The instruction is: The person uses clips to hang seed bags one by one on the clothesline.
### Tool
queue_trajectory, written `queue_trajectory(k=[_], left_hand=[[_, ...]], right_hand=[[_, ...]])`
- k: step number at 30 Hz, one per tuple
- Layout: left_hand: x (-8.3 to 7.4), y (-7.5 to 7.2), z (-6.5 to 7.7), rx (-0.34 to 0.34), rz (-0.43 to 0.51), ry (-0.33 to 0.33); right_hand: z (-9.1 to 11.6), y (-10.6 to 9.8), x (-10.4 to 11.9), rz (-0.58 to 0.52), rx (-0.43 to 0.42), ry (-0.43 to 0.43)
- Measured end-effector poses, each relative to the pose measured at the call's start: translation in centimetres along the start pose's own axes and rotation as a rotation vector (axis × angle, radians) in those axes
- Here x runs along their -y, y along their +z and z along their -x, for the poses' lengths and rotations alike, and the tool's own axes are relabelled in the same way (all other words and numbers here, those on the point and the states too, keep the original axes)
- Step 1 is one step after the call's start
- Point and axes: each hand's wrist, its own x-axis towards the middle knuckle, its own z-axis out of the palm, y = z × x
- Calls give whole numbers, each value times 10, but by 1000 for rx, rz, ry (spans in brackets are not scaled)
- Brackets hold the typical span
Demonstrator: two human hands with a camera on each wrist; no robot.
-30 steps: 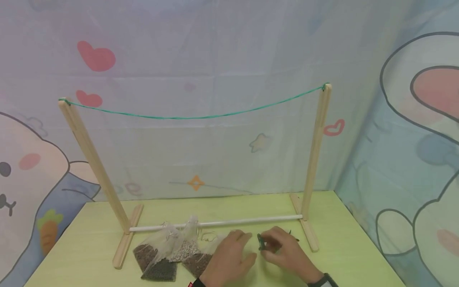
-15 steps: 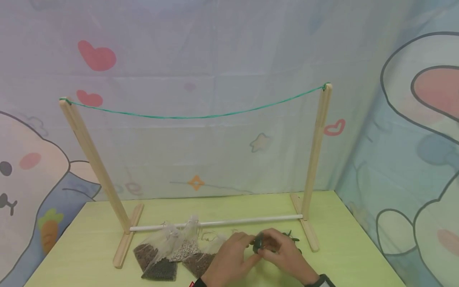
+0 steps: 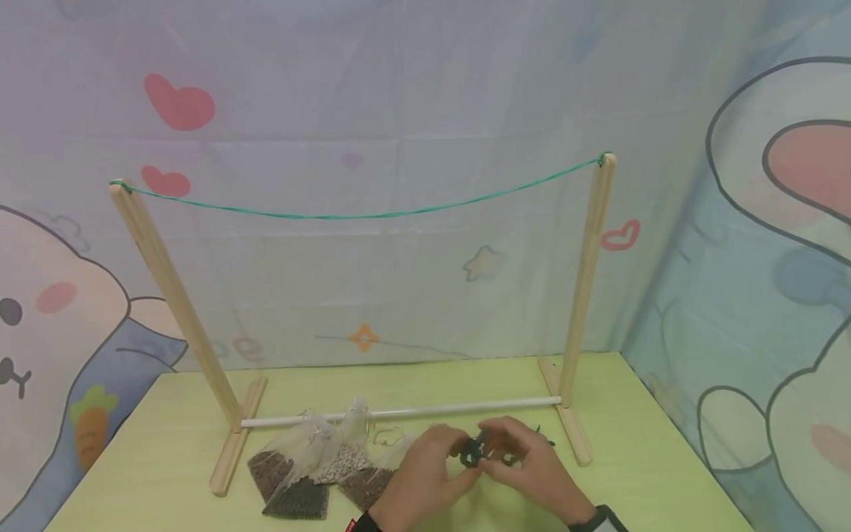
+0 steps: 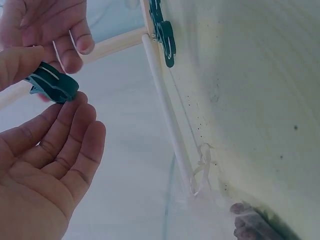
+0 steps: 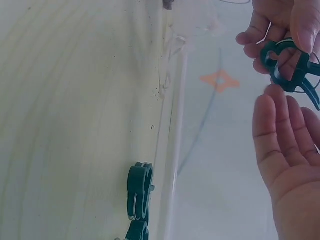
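Both hands meet around a dark green plastic spring clip [image 3: 473, 451] low in the head view, right of the bags. My left hand [image 3: 425, 469] pinches the clip [image 4: 55, 87] between thumb and fingertips, its thumb on top in the left wrist view. From the other side my right hand [image 3: 532, 465] holds it with thumb and index finger. The ring-shaped end of the clip [image 5: 300, 72] and a thin wire spring show in the right wrist view. More green clips [image 5: 137, 192] lie on the table, partly hidden behind my right hand in the head view.
A wooden frame has two posts [image 3: 585, 288], a white crossbar [image 3: 465, 408] and a green cord [image 3: 332, 218] sagging between the post tops. Several mesh-topped bags of brown, black and white granules [image 3: 299, 502] lie left on the yellow table [image 3: 153, 443]. A printed curtain hangs behind.
The clip, at first only in my right hand, has moved slightly left and turned. My left fingers have come up to it and now hold it too. Bags and frame stay put.
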Motion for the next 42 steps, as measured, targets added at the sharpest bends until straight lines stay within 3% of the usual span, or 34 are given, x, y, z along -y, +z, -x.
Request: queue_trajectory(k=[6,17,20,23,28,34,38,42], left_hand=[[0,-2,0,27,57,-37],[1,-4,-1,40,48,-9],[2,-9,-1,61,58,-54],[7,-18,0,59,40,-150],[24,-33,5,-13,-57,-281],[43,-39,9,-51,-178,-355],[50,-37,11,-21,-183,-388],[58,-34,12,36,-199,-363]], right_hand=[[1,-1,-1,11,-25,-74],[0,-3,-2,9,-50,-150],[-1,-3,-1,24,-86,-162],[-2,-3,-1,51,-125,-160],[-2,-3,1,109,-165,-100],[-1,-7,1,136,-164,-60],[-1,-9,1,103,-148,-83],[0,-11,0,78,-137,-99]])
